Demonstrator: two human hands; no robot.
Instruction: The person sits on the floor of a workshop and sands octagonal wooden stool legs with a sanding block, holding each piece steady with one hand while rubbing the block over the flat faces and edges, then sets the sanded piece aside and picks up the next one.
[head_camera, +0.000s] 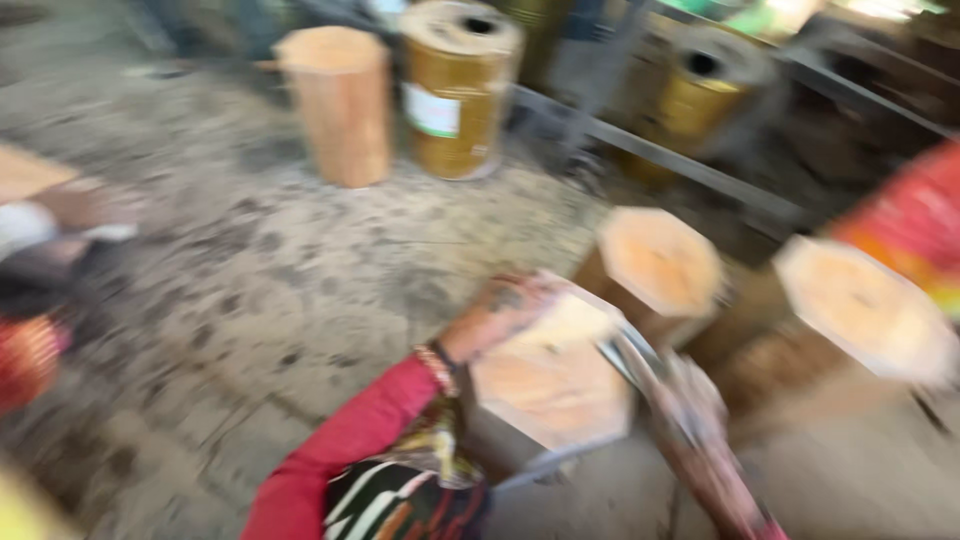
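Observation:
The picture is smeared by motion. My left hand (500, 312), in a red sleeve with a beaded wristband, grips the far top edge of a pale octagonal wooden block (550, 385) that stands on the ground in front of me. My right hand (692, 402) is at the block's right side. It is closed around a thin grey metal tool (628, 358) whose blade lies against the block's upper right edge. The blur hides the fingers of both hands.
Two more octagonal wooden blocks (660, 262) (868, 308) stand to the right, and a round log (340, 105) at the back. Two yellow metal cans (455, 90) (700, 95) sit by a grey metal bar (660, 158). Another person's limb (75, 205) shows at left. The ground is stained concrete.

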